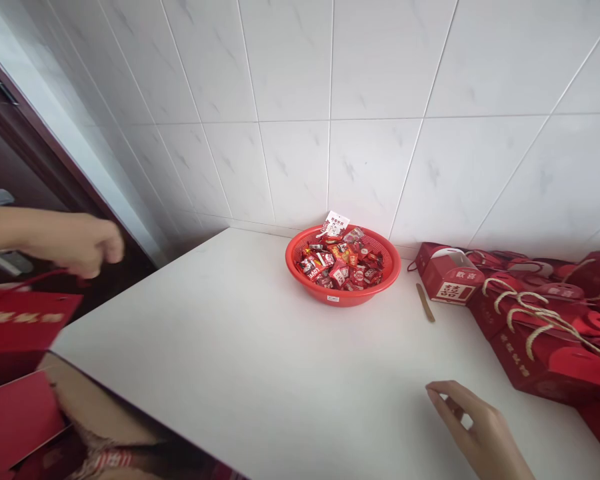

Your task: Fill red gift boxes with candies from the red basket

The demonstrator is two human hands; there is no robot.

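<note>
At the left edge, my left hand (pixel 93 247) is closed around the thin red cord of a red gift bag (pixel 23 323) with gold lettering, which hangs beside the table's left edge. My right hand (pixel 473 420) is over the front right of the white table (pixel 220 347). Its thumb and index finger meet at the tips, with the table showing through the gap behind them and nothing visible in the pinch. Nearest to it, on the right, are several red gift boxes (pixel 525 353) with cream rope handles.
Against the tiled wall stands a red plastic basket (pixel 337 300) of wrapped sweets (pixel 343 260). A small red box (pixel 453 277) and a thin brown strip (pixel 425 303) lie right of it. Below the table's left edge is an open cardboard box (pixel 95 407) with red items. A dark door (pixel 25 153) is at left.
</note>
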